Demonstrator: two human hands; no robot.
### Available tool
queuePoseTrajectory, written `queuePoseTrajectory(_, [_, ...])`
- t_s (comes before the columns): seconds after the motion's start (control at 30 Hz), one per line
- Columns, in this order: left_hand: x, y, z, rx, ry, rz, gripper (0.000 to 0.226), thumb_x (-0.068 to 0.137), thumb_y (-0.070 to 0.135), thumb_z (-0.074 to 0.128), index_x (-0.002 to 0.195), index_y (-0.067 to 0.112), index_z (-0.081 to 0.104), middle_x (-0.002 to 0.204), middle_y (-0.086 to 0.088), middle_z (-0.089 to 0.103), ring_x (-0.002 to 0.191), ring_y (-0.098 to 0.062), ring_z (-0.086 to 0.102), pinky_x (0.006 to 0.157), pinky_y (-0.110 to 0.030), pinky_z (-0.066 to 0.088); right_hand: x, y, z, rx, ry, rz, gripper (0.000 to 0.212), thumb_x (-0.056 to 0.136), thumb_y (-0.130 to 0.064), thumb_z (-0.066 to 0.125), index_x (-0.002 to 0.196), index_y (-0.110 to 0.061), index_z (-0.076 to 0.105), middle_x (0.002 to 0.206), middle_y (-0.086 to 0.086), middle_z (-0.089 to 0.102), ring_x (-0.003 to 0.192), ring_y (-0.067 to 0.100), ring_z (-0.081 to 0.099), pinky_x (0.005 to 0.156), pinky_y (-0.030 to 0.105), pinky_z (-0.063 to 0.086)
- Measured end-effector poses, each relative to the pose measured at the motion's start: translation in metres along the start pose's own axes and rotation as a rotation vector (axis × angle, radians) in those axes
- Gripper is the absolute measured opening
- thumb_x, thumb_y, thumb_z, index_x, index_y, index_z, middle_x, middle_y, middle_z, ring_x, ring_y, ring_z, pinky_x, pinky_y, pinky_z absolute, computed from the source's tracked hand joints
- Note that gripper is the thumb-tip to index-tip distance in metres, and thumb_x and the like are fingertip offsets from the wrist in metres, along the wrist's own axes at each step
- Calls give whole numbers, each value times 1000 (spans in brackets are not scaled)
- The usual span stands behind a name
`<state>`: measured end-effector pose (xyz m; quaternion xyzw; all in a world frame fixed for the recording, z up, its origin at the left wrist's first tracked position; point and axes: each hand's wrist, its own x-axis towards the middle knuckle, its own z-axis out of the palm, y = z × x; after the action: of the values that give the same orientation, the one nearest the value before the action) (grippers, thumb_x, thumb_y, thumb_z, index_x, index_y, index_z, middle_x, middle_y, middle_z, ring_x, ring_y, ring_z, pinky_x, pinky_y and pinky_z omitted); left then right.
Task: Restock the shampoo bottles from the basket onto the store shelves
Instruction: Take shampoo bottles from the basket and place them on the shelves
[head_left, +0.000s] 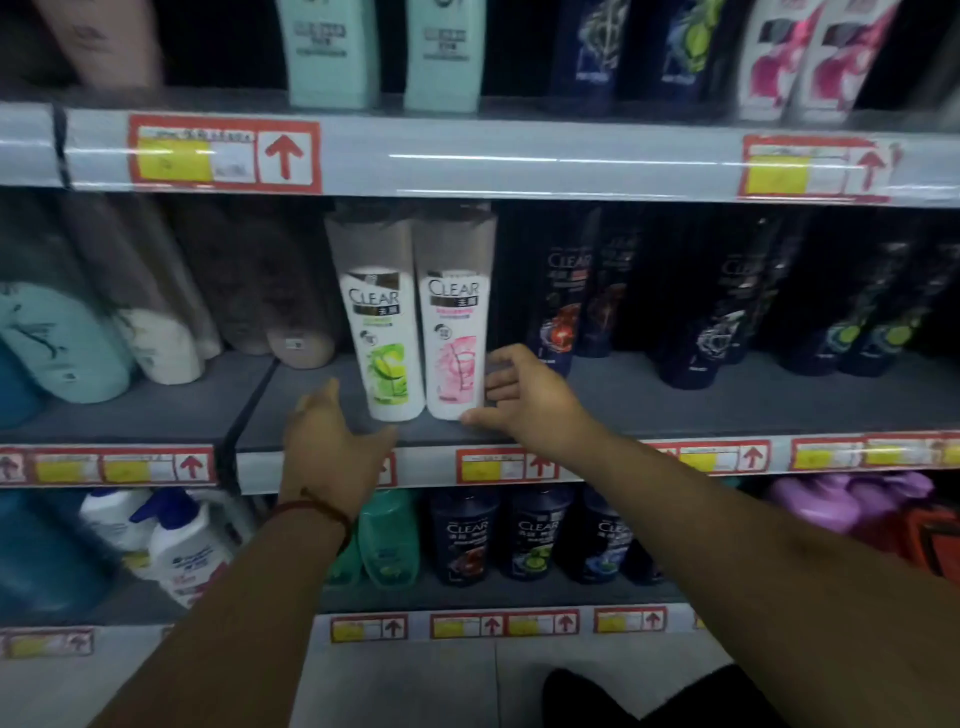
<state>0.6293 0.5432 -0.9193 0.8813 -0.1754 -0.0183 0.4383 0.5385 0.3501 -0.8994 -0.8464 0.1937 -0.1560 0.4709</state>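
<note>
At centre frame the left hand (332, 431) hovers beside the green bottle (387, 332), its fingers loose and empty. The right hand (524, 400) curls its fingers round the pink bottle (452, 332), probably to square it label-forward near the front edge of the middle shelf (675, 405).

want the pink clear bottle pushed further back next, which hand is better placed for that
Right: the right hand pinches the base of the pink bottle, while the left hand lies open, beyond the green bottle.
</note>
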Motion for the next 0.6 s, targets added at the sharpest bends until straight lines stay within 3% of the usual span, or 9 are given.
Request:
queuePoseTrajectory(0.07, [-24, 9, -1, -24, 122, 46, 71, 83, 23, 77, 144, 8, 43, 142, -16, 49, 127, -34, 51, 103, -52, 45, -9, 4, -14, 27, -2, 10, 67, 76, -18, 87, 130, -14, 48, 108, 0, 59, 102, 22, 61, 91, 34, 54])
queuePoseTrajectory(0.13, [-49, 27, -2, -53, 190, 106, 46, 84, 12, 73, 127, 11, 57, 118, -9, 61, 108, -30, 60, 92, -49, 51, -19, 6, -30, 66, 17, 29, 65, 78, -17, 86, 131, -11, 49, 116, 6, 60, 107, 24, 61, 95, 38, 54])
queuePoseTrajectory(0.23, [-71, 59, 5, -76, 53, 136, 29, 88, 8, 67, 117, 12, 62, 93, 6, 63, 87, -15, 62, 78, -29, 50, -32, 7, -59, 198, 71, 70, 54, 80, -10, 83, 126, -6, 54, 122, 14, 61, 111, 28, 63, 97, 39, 54])
queuePoseTrajectory(0.3, [-74, 83, 16, -109, -29, 161, 25, 91, 10, 65, 115, 13, 63, 93, 6, 65, 84, -9, 61, 74, -21, 46, -38, 11, -79, 237, 114, 86, 46, 83, -11, 80, 123, -7, 58, 122, 11, 63, 111, 24, 64, 98, 37, 53])
queuePoseTrajectory(0.4, [-68, 107, 42, -223, -81, 142, 27, 91, 9, 65, 118, 12, 65, 108, 0, 69, 99, -17, 66, 83, -26, 51, -41, 22, -100, 290, 171, 113, 40, 85, -15, 80, 121, -12, 63, 120, 4, 67, 110, 19, 66, 101, 38, 51])
queuePoseTrajectory(0.53, [-55, 114, 83, -352, -58, 100, 30, 93, 4, 61, 121, 12, 63, 117, -1, 67, 110, -17, 64, 91, -29, 52, -42, 40, -102, 347, 152, 125, 43, 86, -15, 78, 125, -13, 61, 125, 5, 66, 107, 13, 65, 95, 30, 51])
queuePoseTrajectory(0.6, [-42, 117, 99, -354, -62, 102, 33, 93, 4, 60, 125, 11, 61, 122, -3, 66, 115, -20, 63, 94, -30, 51, -37, 47, -101, 350, 135, 124, 43, 86, -16, 78, 126, -15, 61, 126, 3, 65, 108, 13, 64, 100, 34, 51])
